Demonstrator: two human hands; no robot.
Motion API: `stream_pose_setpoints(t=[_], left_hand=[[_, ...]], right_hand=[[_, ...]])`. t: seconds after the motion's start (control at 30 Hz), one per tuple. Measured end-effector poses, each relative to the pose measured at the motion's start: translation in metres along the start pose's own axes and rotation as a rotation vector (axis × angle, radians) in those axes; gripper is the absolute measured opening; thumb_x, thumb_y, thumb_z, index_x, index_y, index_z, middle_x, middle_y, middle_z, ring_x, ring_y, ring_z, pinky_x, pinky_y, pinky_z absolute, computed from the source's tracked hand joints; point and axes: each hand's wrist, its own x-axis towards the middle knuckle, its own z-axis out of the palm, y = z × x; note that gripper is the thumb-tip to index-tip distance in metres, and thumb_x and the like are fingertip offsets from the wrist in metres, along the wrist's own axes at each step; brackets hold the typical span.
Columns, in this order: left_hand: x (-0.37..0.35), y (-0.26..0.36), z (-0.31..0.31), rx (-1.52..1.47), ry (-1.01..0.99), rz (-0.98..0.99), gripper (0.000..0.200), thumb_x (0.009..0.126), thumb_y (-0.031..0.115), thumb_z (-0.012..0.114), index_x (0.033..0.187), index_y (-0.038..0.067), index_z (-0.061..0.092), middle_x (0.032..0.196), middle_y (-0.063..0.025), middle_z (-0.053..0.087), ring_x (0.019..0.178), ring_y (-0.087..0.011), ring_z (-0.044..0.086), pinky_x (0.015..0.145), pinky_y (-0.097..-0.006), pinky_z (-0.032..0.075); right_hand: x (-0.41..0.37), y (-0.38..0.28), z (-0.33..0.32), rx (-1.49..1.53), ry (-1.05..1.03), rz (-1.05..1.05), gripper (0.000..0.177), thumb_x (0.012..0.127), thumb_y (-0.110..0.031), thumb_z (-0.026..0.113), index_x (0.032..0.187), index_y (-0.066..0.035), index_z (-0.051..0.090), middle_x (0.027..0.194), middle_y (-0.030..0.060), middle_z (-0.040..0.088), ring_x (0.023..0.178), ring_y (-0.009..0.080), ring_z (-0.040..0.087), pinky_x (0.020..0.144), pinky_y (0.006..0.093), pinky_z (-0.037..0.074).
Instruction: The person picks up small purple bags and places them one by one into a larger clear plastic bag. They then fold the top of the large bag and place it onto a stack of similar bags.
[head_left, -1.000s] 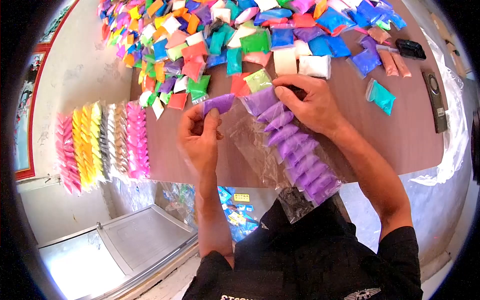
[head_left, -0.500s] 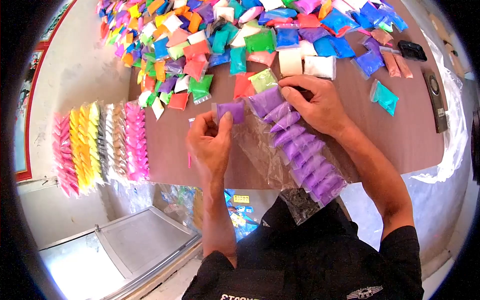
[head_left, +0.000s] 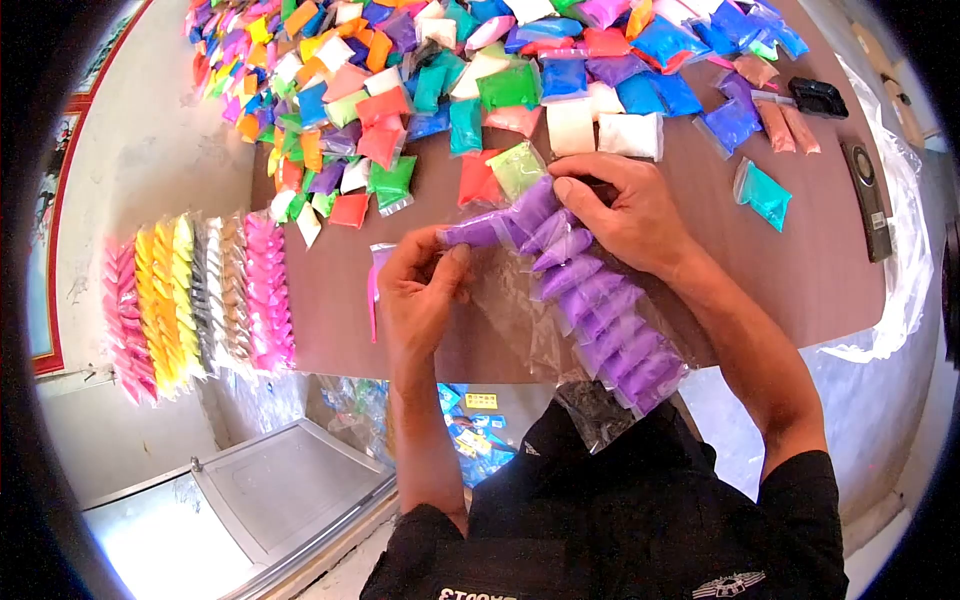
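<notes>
A small purple packet [head_left: 475, 231] is pinched at its left end between the thumb and fingers of my left hand [head_left: 422, 290]. Its right end meets the uppermost packet of an overlapping row of purple packets [head_left: 590, 290]. This row slants down to the right in a clear plastic bag [head_left: 515, 320], whose lower end hangs over the table edge. My right hand [head_left: 632, 212] grips the top of the row, thumb on the upper packet. Under the left wrist, a pink and purple strip [head_left: 376, 290] shows in part.
A big heap of mixed-colour packets [head_left: 400, 80] covers the far side of the table [head_left: 760, 290]. Finished-looking rows of packets [head_left: 195, 300] line the left edge. A teal packet [head_left: 765, 195], a black tray [head_left: 818, 98] and a dark flat device [head_left: 866, 200] lie right.
My left hand has brought the purple packet against the top of the row; before, a small gap lay between them. The packet has tilted. My right hand keeps its grip.
</notes>
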Motion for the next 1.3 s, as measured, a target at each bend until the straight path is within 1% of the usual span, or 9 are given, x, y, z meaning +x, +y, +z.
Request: stream_pose_setpoints(t=[0.13, 0.33, 0.4, 0.63, 0.7, 0.8, 0.93, 1.13, 1.3], left_hand=[[0.001, -0.001, 0.014, 0.014, 0.035, 0.04, 0.02, 0.103, 0.004, 0.076, 0.123, 0.001, 0.074, 0.097, -0.0034, 0.077, 0.075, -0.0081, 0.069, 0.063, -0.0242, 0.053], [0.01, -0.007, 0.03, 0.115, -0.034, 0.016, 0.03, 0.1, -0.002, 0.076, 0.129, 0.002, 0.075, 0.108, -0.0037, 0.077, 0.085, -0.009, 0.072, 0.072, -0.0258, 0.057], [0.011, -0.009, 0.032, 0.284, 0.002, 0.142, 0.032, 0.097, -0.004, 0.076, 0.128, 0.004, 0.078, 0.11, -0.0034, 0.077, 0.086, -0.0087, 0.071, 0.075, -0.025, 0.056], [0.015, -0.01, 0.043, 0.191, 0.014, 0.226, 0.029, 0.097, -0.007, 0.073, 0.123, 0.003, 0.08, 0.109, -0.005, 0.078, 0.087, -0.0104, 0.07, 0.078, -0.0259, 0.056], [0.02, -0.009, 0.046, 0.288, -0.04, 0.254, 0.028, 0.098, -0.007, 0.07, 0.122, 0.002, 0.08, 0.11, -0.0057, 0.078, 0.093, -0.0118, 0.072, 0.083, -0.0272, 0.057], [0.021, -0.014, 0.047, 0.263, -0.031, 0.283, 0.027, 0.098, -0.007, 0.069, 0.121, 0.002, 0.08, 0.112, -0.0087, 0.079, 0.095, -0.0149, 0.073, 0.087, -0.0286, 0.057], [0.015, -0.01, 0.045, 0.394, -0.007, 0.348, 0.028, 0.098, -0.005, 0.071, 0.125, 0.002, 0.079, 0.118, -0.0124, 0.079, 0.094, -0.0178, 0.074, 0.086, -0.0302, 0.058], [-0.009, 0.006, 0.025, 0.491, 0.151, 0.288, 0.033, 0.097, 0.003, 0.078, 0.13, 0.004, 0.076, 0.127, -0.0134, 0.078, 0.094, -0.0244, 0.076, 0.076, -0.0359, 0.06], [-0.008, -0.013, -0.051, 0.964, 0.427, 0.23, 0.031, 0.096, 0.016, 0.083, 0.124, 0.005, 0.078, 0.119, -0.0116, 0.08, 0.089, -0.0254, 0.076, 0.076, -0.0385, 0.06]], right_hand=[[0.0, -0.003, 0.0, 0.004, -0.012, 0.023, 0.023, 0.099, -0.019, 0.076, 0.111, 0.001, 0.081, 0.1, 0.0169, 0.082, 0.085, 0.0231, 0.078, 0.076, 0.0366, 0.061], [0.0, -0.003, -0.001, -0.011, -0.005, -0.019, 0.022, 0.099, -0.016, 0.076, 0.11, 0.001, 0.081, 0.101, 0.0175, 0.082, 0.087, 0.0249, 0.079, 0.075, 0.038, 0.062], [0.0, -0.004, 0.0, -0.013, -0.004, -0.011, 0.02, 0.098, -0.015, 0.077, 0.108, 0.002, 0.081, 0.101, 0.0176, 0.082, 0.087, 0.0256, 0.08, 0.074, 0.0385, 0.062], [-0.001, 0.001, 0.001, -0.034, 0.002, -0.054, 0.02, 0.098, -0.014, 0.077, 0.111, 0.001, 0.08, 0.103, 0.0175, 0.081, 0.089, 0.0261, 0.079, 0.075, 0.0378, 0.062], [-0.001, 0.003, 0.005, 0.063, 0.058, -0.038, 0.021, 0.099, -0.012, 0.076, 0.115, 0.002, 0.078, 0.108, 0.0182, 0.08, 0.091, 0.0255, 0.079, 0.077, 0.0375, 0.063], [0.0, -0.004, 0.001, 0.017, 0.027, -0.07, 0.022, 0.099, -0.009, 0.074, 0.118, 0.002, 0.077, 0.113, 0.0187, 0.079, 0.093, 0.0246, 0.079, 0.08, 0.0371, 0.063], [-0.001, -0.003, 0.002, 0.033, 0.02, -0.078, 0.022, 0.1, -0.009, 0.074, 0.119, 0.002, 0.077, 0.115, 0.018, 0.079, 0.094, 0.0226, 0.078, 0.08, 0.0357, 0.062], [-0.001, -0.003, 0.001, -0.004, 0.011, -0.058, 0.023, 0.1, -0.009, 0.074, 0.119, 0.002, 0.078, 0.114, 0.0152, 0.08, 0.092, 0.019, 0.077, 0.079, 0.0335, 0.062], [-0.002, -0.003, 0.001, 0.009, 0.003, -0.062, 0.022, 0.1, -0.009, 0.075, 0.119, 0.002, 0.078, 0.114, 0.015, 0.08, 0.09, 0.0181, 0.077, 0.078, 0.0332, 0.061]])
